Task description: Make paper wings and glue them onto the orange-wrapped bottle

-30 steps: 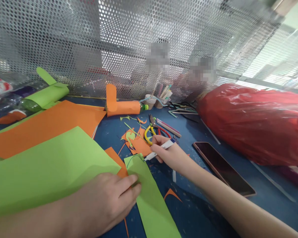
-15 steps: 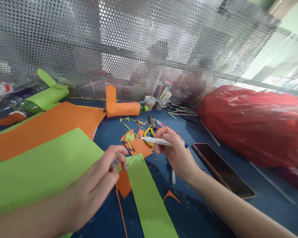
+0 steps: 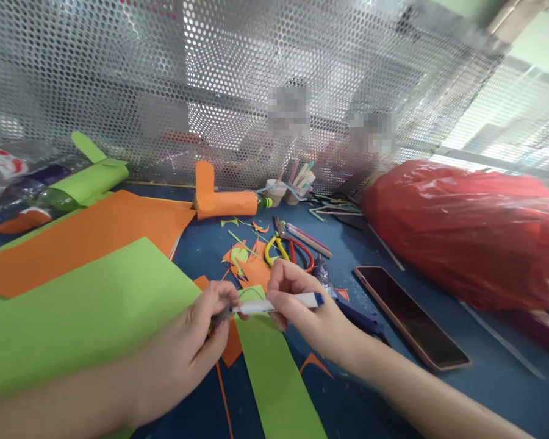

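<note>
While a white marker (image 3: pixel 256 306) was held near the centre of the frame, pinched between the closed fingers of the right hand (image 3: pixel 318 323), a dark cap (image 3: pixel 221 315) was gripped in the curled fingers of the left hand (image 3: pixel 178 350) at the marker's tip; whether contact was made could not be told. At lower centre, a green strip (image 3: pixel 279 384) was laid.

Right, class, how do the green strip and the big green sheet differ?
The green strip is narrow; the big green sheet is much wider. The strip bears a curved line at its far end; the sheet shows none in view. Both are bright green paper.
</note>
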